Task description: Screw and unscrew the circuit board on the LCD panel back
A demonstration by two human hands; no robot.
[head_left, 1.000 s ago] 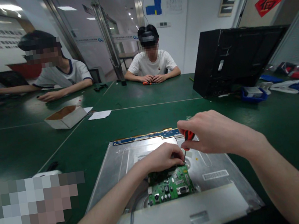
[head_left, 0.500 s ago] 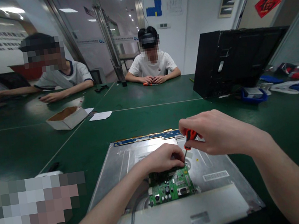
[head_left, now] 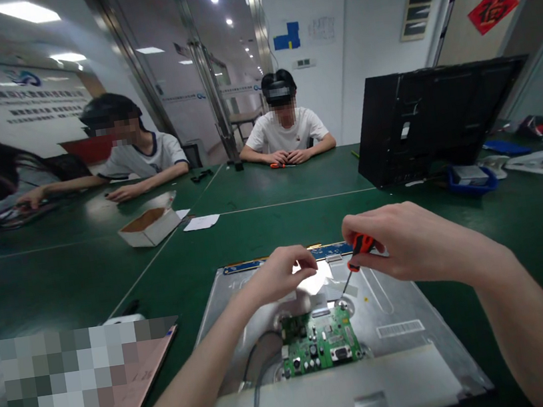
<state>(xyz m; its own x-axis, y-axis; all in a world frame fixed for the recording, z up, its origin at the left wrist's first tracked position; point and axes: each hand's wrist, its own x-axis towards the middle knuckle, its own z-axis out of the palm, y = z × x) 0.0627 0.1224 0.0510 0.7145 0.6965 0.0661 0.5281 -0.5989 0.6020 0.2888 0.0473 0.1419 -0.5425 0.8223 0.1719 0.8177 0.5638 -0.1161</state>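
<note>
Though fully exposed, still seated on metal panel (head_left: 388, 312): green circuit board (head_left: 321, 341). Hovering with left hand (head_left: 284, 274) above panel, fingers curled, can't tell if pinching anything small. Gripping red-black screwdriver (head_left: 361, 245) in right hand (head_left: 403, 242), tip at or just beside board's far-right corner. Looks partway; screw status unclear. Farther on table (head_left: 280, 229): white open box (head_left: 154, 233), black monitor casing (head_left: 427, 124).

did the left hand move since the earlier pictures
Yes: against the green circuit board, the left hand has moved away from the board's far edge, up and leftward in the view.
</note>
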